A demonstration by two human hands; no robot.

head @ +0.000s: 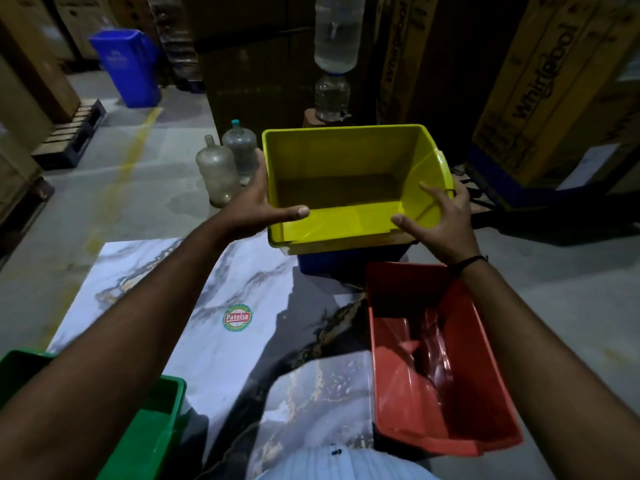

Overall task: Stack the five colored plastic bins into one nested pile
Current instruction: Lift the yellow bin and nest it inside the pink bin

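Note:
A yellow bin (349, 168) sits at the far end of the marble-patterned table (221, 355), on top of a blue bin (332, 261) of which only a strip shows below it. My left hand (259, 206) grips the yellow bin's left wall, thumb over the front rim. My right hand (440, 220) holds its right wall with fingers spread. A red bin (433, 358) stands on the right under my right forearm, with a clear plastic sheet inside. A green bin (149, 431) lies at the lower left, partly hidden by my left arm.
Two empty water jugs (225, 164) stand on the floor beyond the table. A water dispenser bottle (334, 57) and large cardboard boxes (540, 91) rise behind the yellow bin. A blue trash bin (128, 67) and a pallet (72, 133) are at the far left.

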